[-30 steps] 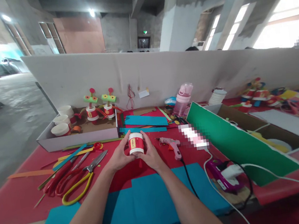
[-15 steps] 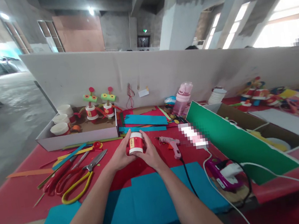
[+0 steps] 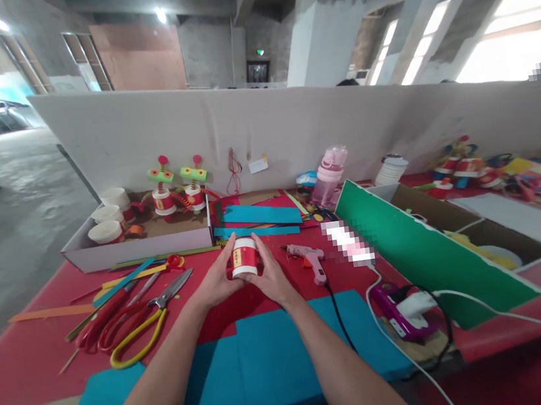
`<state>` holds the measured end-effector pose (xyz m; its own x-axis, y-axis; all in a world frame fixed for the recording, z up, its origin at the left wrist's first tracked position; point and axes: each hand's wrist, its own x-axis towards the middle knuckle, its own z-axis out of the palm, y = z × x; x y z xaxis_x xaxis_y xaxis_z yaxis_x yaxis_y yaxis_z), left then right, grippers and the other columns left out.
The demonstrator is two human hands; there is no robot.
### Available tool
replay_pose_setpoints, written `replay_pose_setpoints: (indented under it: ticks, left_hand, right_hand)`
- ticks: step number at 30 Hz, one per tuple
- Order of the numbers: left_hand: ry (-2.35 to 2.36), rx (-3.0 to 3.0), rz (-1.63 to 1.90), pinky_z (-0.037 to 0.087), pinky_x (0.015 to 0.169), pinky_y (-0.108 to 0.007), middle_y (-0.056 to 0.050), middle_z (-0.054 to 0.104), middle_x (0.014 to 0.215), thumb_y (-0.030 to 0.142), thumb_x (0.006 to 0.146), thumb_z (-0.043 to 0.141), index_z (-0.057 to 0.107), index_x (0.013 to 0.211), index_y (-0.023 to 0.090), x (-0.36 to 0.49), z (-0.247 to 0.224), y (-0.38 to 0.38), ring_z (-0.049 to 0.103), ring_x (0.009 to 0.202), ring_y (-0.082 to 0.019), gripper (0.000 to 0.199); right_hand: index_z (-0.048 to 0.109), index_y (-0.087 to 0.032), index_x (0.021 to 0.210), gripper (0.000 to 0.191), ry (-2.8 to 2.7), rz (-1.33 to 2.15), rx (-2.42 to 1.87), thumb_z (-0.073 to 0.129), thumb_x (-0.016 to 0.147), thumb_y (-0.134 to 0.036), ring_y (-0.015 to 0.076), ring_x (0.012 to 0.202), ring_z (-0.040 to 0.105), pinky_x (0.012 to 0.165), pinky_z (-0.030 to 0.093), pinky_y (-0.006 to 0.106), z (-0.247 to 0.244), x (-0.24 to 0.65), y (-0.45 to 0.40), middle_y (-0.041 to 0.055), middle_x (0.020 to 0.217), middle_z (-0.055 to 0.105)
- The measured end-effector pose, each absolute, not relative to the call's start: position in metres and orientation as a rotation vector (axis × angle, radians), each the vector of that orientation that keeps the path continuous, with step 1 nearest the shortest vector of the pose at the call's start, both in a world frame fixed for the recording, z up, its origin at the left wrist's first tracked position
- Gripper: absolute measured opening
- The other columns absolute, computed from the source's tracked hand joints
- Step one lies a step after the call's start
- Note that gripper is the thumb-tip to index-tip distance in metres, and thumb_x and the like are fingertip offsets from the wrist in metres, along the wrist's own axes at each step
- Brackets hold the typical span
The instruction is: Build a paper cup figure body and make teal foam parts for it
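While clasped by left hand (image 3: 216, 284) and right hand (image 3: 271, 278), paper cup (image 3: 244, 257) upright, rim down

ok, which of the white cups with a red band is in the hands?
The cup at mid-table, gripped between left hand and right hand. The other two stand in the cardboard box, topped with green decorations.

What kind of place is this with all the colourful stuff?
Probably a craft workshop in a big concrete hall. Both hands hold a small paper cup with a red band; scissors, a glue gun and finished cup figures lie around.
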<state>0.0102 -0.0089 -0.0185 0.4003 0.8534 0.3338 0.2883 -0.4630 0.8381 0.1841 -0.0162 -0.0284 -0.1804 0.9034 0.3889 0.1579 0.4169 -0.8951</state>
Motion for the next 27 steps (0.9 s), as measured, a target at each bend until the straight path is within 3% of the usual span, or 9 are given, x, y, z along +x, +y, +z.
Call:
replay_pose_setpoints:
  ticks: [10, 15, 20, 23, 27]
  left_hand:
    - [0.841, 1.721, 0.994, 0.044, 0.104, -0.043, -0.013, 0.039, 0.150, 0.028, 0.071, 0.074, 0.015, 0.153, 0.026, 0.008, -0.010, -0.010, 0.046, 0.131, -0.031, 0.100]
    - [0.825, 1.660, 1.112, 0.042, 0.105, -0.044, -0.014, 0.050, 0.138, 0.027, 0.068, 0.075, 0.038, 0.140, 0.021, 0.010, -0.014, -0.007, 0.049, 0.127, -0.031, 0.082]
    - [0.726, 1.447, 1.231, 0.048, 0.094, -0.037, -0.011, 0.056, 0.129, 0.038, 0.062, 0.082, 0.044, 0.133, 0.022, 0.007, -0.020, -0.005, 0.056, 0.115, -0.028, 0.082]
    - [0.683, 1.305, 1.299, 0.050, 0.086, -0.031, -0.008, 0.060, 0.124, 0.042, 0.058, 0.084, 0.048, 0.131, 0.025, 0.000, -0.020, -0.002, 0.060, 0.105, -0.023, 0.083]
    - [0.662, 1.245, 1.323, 0.049, 0.082, -0.029, -0.006, 0.063, 0.117, 0.044, 0.058, 0.083, 0.050, 0.130, 0.028, -0.005, -0.021, 0.001, 0.061, 0.097, -0.020, 0.081]
  right_hand:
    - [0.031, -0.030, 0.148, 0.092, -1.554, 0.937, -0.874, 0.079, 0.070, -0.041, 0.0277, 0.136, 0.040, 0.108, 0.040, 0.043, -0.026, 0.187, -0.017, 0.0077, 0.151, 0.037]
    - [0.024, -0.030, 0.151, 0.098, -1.486, 1.037, -0.821, 0.079, 0.071, -0.041, 0.0269, 0.132, 0.045, 0.106, 0.043, 0.042, -0.023, 0.179, -0.019, 0.0092, 0.148, 0.041]
    - [0.023, -0.034, 0.151, 0.103, -1.567, 0.961, -0.851, 0.081, 0.067, -0.043, 0.0271, 0.141, 0.032, 0.112, 0.034, 0.047, -0.010, 0.198, -0.029, 0.0061, 0.156, 0.028]
    - [0.037, -0.033, 0.145, 0.077, -1.430, 0.907, -1.008, 0.070, 0.077, -0.049, 0.0261, 0.135, 0.041, 0.107, 0.040, 0.046, -0.003, 0.229, -0.034, 0.0075, 0.151, 0.037]
    - [0.063, -0.024, 0.119, 0.045, -1.352, 0.796, -1.248, 0.060, 0.084, -0.052, 0.0262, 0.109, 0.062, 0.093, 0.050, 0.044, 0.001, 0.264, -0.040, 0.0095, 0.117, 0.066]
